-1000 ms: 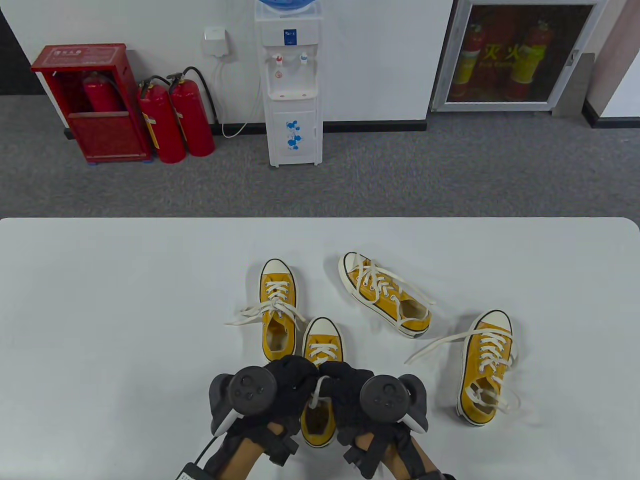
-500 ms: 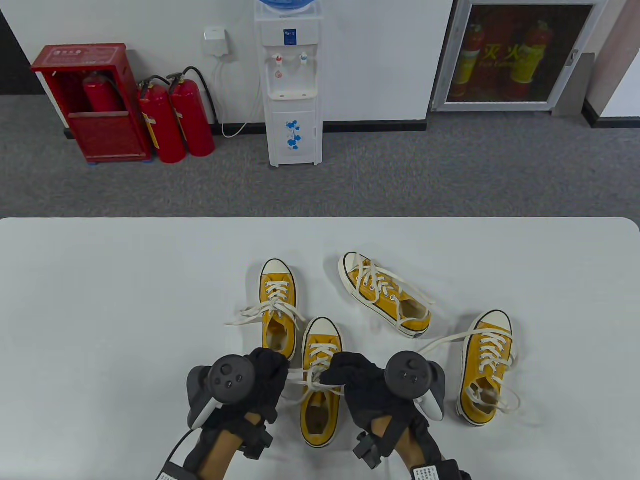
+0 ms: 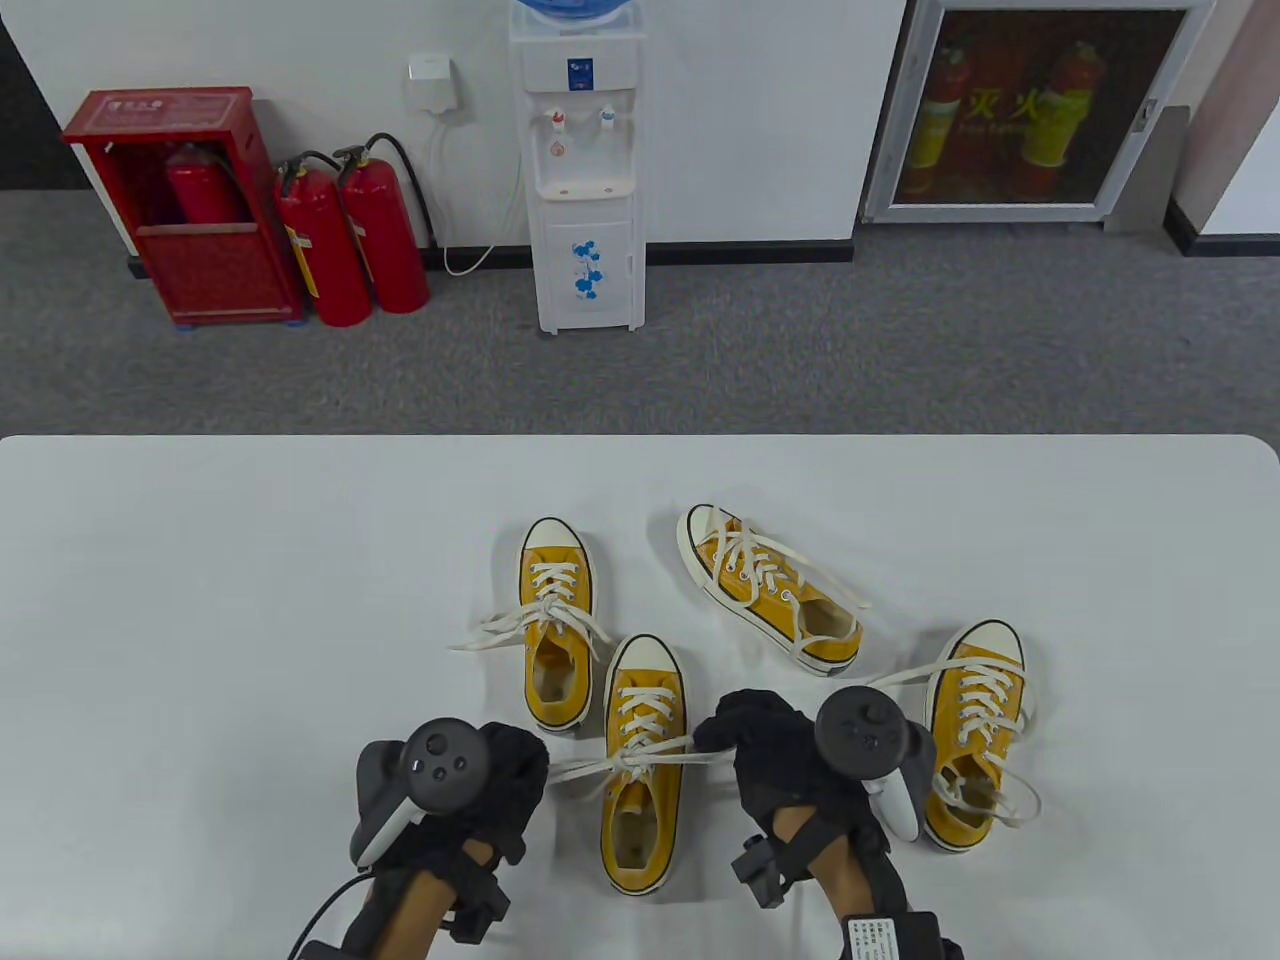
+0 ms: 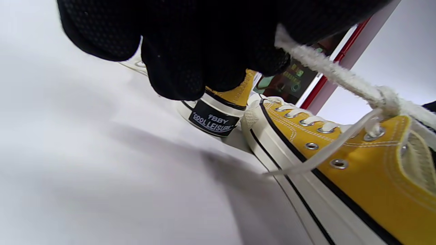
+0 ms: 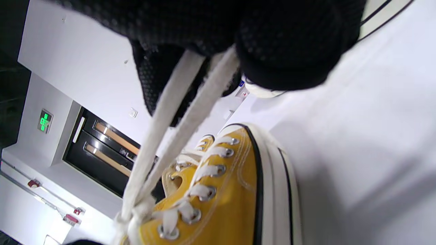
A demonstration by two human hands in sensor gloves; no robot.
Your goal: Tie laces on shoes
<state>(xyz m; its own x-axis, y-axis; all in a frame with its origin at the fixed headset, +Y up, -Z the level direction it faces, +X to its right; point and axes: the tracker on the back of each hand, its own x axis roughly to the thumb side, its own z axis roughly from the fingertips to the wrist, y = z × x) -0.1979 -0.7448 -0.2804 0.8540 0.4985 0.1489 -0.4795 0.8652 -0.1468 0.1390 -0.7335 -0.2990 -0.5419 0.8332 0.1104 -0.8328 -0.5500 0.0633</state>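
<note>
Several yellow canvas shoes with white laces lie on the white table [image 3: 200, 600]. The nearest shoe [image 3: 640, 790] sits between my hands, toe pointing away. My left hand [image 3: 525, 775] grips a lace loop [image 3: 580, 768] and holds it out to the left. My right hand [image 3: 725, 740] grips the other loop [image 3: 690, 748] out to the right. A knot [image 3: 630, 762] sits over the shoe's tongue. The left wrist view shows the taut lace [image 4: 327, 68] running from my glove to the knot [image 4: 386, 98]. The right wrist view shows a doubled lace [image 5: 177, 112] pinched in my glove.
Three other yellow shoes lie untied: one behind left [image 3: 556, 620], one behind at centre right, lying at an angle [image 3: 770, 590], one at the right [image 3: 975, 730] partly behind my right hand. Loose lace ends trail on the table. The table's far edge runs across mid-frame.
My hands have moved apart, left hand leftward and right hand rightward, drawing the two lace loops out sideways. The knot has drawn down over the shoe's tongue.
</note>
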